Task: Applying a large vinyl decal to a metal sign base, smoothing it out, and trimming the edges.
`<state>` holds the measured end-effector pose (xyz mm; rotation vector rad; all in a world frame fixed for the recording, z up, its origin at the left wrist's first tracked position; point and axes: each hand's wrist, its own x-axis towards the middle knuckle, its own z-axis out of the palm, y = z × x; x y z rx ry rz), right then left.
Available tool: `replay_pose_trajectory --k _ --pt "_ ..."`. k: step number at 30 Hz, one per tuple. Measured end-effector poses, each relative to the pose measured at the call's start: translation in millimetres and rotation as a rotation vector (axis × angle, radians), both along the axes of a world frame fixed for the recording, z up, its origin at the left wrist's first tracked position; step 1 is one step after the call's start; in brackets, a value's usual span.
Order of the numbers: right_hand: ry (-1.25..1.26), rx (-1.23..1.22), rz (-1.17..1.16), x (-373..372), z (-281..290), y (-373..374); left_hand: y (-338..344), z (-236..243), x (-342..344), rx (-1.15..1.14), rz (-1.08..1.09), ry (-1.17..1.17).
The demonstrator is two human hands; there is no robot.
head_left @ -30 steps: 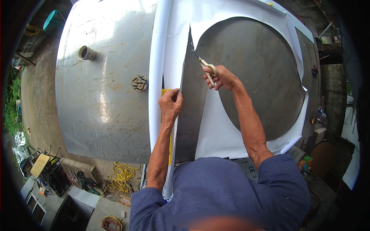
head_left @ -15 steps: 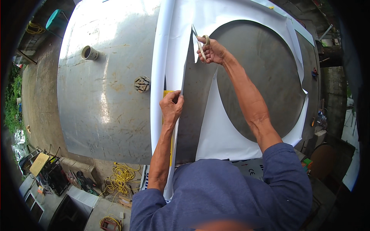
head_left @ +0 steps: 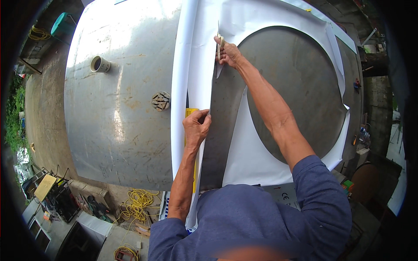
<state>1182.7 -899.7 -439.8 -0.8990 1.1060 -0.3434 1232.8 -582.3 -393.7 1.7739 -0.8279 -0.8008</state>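
Observation:
My right hand [head_left: 229, 55] grips scissors [head_left: 221, 41] with pale handles, their blades pointing away from me along the cut in a large white sheet [head_left: 201, 82]. The blades look nearly closed. Closer to me, my left hand [head_left: 196, 127] pinches the cut edge of the sheet's left part between thumb and fingers. A narrow pointed flap of sheet hangs below my right hand. Right of the cut, the sheet surrounds a big round opening that shows the grey metal surface [head_left: 291, 91]. A yellow bar-shaped tool [head_left: 194, 174] lies partly hidden beside my left forearm.
On the metal at left stand a pale cup [head_left: 100, 65] and a round container [head_left: 161, 101] filled with dark pieces. A rolled sheet edge [head_left: 179, 87] runs beside them. Yellow cable [head_left: 138, 203] lies coiled on the floor at lower left. A green stool [head_left: 62, 24] stands at far left.
My right hand has moved left with the scissors, whose blades have come together and turned more upright. My left hand keeps its pinch on the sheet edge. The view has shifted slightly.

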Motion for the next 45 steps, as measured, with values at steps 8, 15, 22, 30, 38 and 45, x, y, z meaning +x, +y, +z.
replay_pose_trajectory --k 8,15,22,30,38,45 --pt "0.045 -0.156 -0.024 6.7 -9.7 6.7 1.2 0.5 3.8 0.014 -0.024 0.013" --pt "0.068 -0.147 0.005 13.4 -6.8 -6.1 -1.2 10.7 4.9 0.019 -0.032 -0.026" --pt "0.103 -0.168 -0.057 26.6 -2.3 -30.2 -1.1 9.3 5.5 0.041 -0.056 -0.005" --pt "0.135 -0.225 -0.048 27.9 -8.1 -27.1 0.2 8.1 7.4 0.068 -0.062 -0.006" --pt "0.103 -0.207 -0.089 48.9 0.2 -56.0 -1.6 10.1 6.0 0.013 -0.056 -0.019" --pt "0.281 -0.292 -0.028 40.0 -17.5 -63.3 -1.9 11.8 8.9 0.06 -0.074 0.009"
